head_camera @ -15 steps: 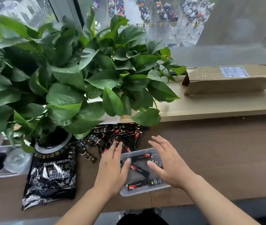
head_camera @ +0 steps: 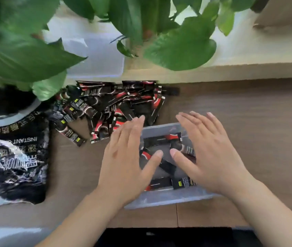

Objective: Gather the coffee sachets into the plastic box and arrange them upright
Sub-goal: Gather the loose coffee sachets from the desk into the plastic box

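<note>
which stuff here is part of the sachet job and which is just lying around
Job in hand: plastic box, boxed sachets, loose sachet pile, left hand, right hand.
Lying about: potted plant, instant coffee bag, clear plastic piece on the sill.

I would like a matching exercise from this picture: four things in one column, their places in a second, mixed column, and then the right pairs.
Things:
1 plastic box
2 loose sachets
3 big black bag
4 green leaves

Places:
A far left on the table
B between the left hand and the right hand
C hanging across the top
D heaped behind the box

Pairs: 1-B, 2-D, 3-A, 4-C
</note>
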The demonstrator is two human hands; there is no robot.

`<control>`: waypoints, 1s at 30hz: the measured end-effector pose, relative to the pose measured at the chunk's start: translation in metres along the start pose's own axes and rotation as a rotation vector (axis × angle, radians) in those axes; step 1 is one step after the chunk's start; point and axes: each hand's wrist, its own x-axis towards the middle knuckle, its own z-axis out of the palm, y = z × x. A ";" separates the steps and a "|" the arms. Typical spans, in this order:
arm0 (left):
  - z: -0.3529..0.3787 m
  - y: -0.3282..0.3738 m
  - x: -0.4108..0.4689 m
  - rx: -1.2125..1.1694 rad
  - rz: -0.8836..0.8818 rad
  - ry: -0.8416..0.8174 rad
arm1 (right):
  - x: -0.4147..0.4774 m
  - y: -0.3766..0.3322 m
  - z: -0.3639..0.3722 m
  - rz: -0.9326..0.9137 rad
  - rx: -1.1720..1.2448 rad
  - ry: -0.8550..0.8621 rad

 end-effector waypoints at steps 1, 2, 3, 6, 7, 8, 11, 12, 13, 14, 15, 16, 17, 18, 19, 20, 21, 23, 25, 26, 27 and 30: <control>0.001 -0.002 0.000 -0.005 0.012 0.012 | 0.000 0.001 0.002 0.001 0.008 0.019; 0.002 -0.004 0.000 0.005 0.024 0.024 | 0.000 0.001 0.004 -0.002 0.003 0.037; 0.004 -0.006 0.001 0.024 0.036 0.036 | 0.001 0.001 0.007 -0.008 -0.006 0.056; 0.011 -0.010 0.001 0.085 0.050 0.080 | 0.003 0.002 0.016 -0.018 -0.078 0.111; 0.013 -0.011 0.001 0.107 0.056 0.095 | 0.003 0.003 0.019 -0.021 -0.100 0.124; 0.014 -0.012 0.000 0.122 0.061 0.110 | 0.002 0.003 0.021 -0.018 -0.109 0.129; 0.018 -0.014 -0.002 0.137 0.083 0.157 | 0.002 -0.001 0.019 0.001 -0.083 0.129; 0.020 -0.016 -0.003 0.149 0.091 0.166 | 0.001 -0.003 0.019 0.004 -0.082 0.127; 0.020 -0.017 -0.004 0.163 0.095 0.168 | 0.000 -0.005 0.020 0.006 -0.085 0.128; 0.019 -0.018 -0.005 0.174 0.099 0.170 | -0.002 -0.007 0.020 0.011 -0.086 0.130; 0.018 -0.020 -0.007 0.175 0.102 0.172 | -0.004 -0.011 0.020 0.018 -0.079 0.136; 0.017 -0.022 -0.010 0.169 0.106 0.172 | -0.006 -0.016 0.020 0.031 -0.065 0.140; 0.015 -0.024 -0.014 0.162 0.110 0.169 | -0.010 -0.021 0.021 0.044 -0.054 0.141; 0.013 -0.029 -0.019 0.151 0.113 0.162 | -0.015 -0.026 0.023 0.051 -0.053 0.141; 0.011 -0.033 -0.024 0.136 0.114 0.159 | -0.019 -0.031 0.025 0.054 -0.062 0.138; 0.009 -0.036 -0.030 0.119 0.112 0.159 | -0.023 -0.037 0.028 0.052 -0.075 0.137; 0.006 -0.039 -0.034 0.100 0.111 0.162 | -0.026 -0.042 0.029 0.050 -0.084 0.137; 0.002 -0.045 -0.040 0.050 0.104 0.179 | -0.031 -0.052 0.032 0.048 -0.096 0.144; -0.002 -0.049 -0.043 0.010 0.086 0.197 | -0.033 -0.060 0.032 0.048 -0.110 0.156; -0.004 -0.050 -0.044 0.001 0.077 0.197 | -0.034 -0.062 0.032 0.046 -0.116 0.163; -0.004 -0.051 -0.045 -0.006 0.073 0.194 | -0.035 -0.064 0.032 0.046 -0.121 0.169; -0.005 -0.054 -0.048 -0.060 0.071 0.205 | -0.036 -0.065 0.034 0.046 -0.103 0.201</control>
